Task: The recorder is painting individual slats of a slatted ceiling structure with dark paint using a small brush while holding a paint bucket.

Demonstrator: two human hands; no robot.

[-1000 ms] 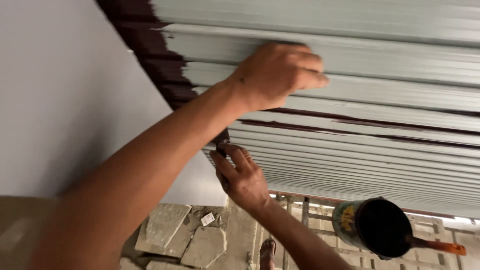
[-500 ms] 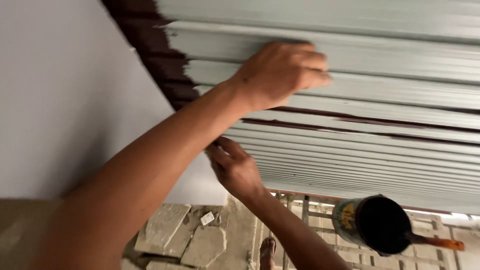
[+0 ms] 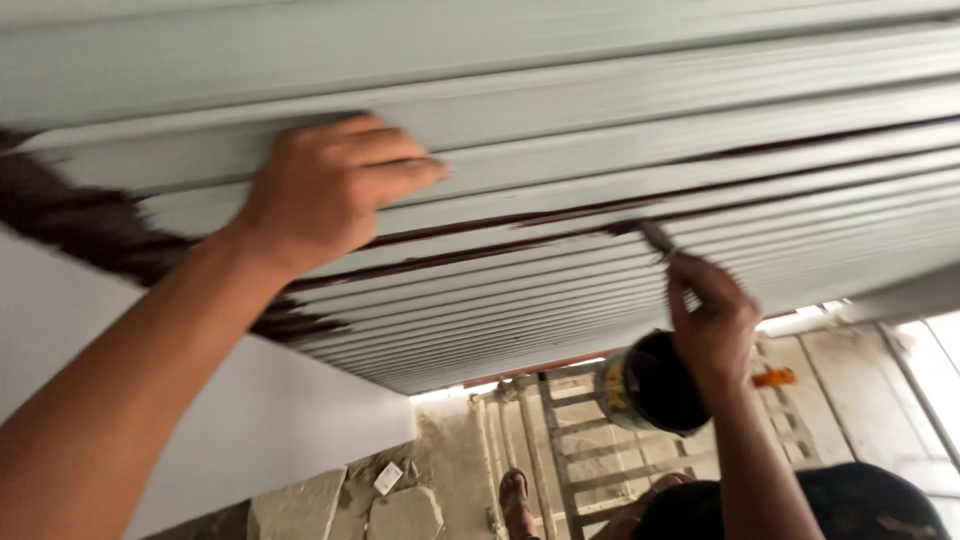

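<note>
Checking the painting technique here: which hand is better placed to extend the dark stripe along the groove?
Right: the right hand holds the brush at the groove's dark stripe. The left hand lies flat on the ribbed panel.

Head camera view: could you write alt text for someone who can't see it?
A left hand presses flat against a pale ribbed panel overhead while the right hand draws a small brush along a dark brown line. A paint can sits below.

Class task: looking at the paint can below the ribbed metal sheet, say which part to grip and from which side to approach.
Grip the paint can around its round body, coming from the side. Its open, dark mouth looks wet inside, and the right hand crosses in front.
</note>
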